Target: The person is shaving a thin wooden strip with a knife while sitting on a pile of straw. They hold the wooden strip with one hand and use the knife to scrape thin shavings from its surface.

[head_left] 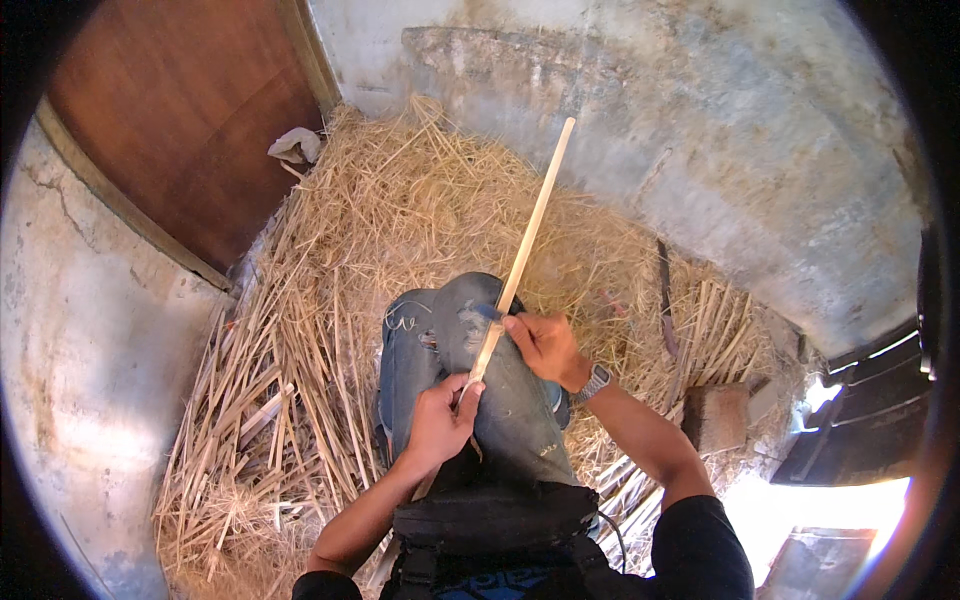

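A long pale strip of split bamboo or wood [537, 217] slants across my knees, its far end raised toward the wall. My left hand [443, 420] is closed round its near end, thumb on top. Further up the strip, my right hand [548, 348], with a watch on the wrist, is closed beside it. A small dark blade [489, 312], seemingly of a knife, lies across the strip at my right fingertips; its handle is hidden. Under the strip is my worn, dusty trouser knee [466, 290].
Loose straw-like shavings [420, 190] cover the floor ahead. Many cut strips [290, 400] lie at the left, and more [715, 320] at the right near a wooden block [716, 417]. A stained wall [720, 130] and a brown door [190, 110] bound the space.
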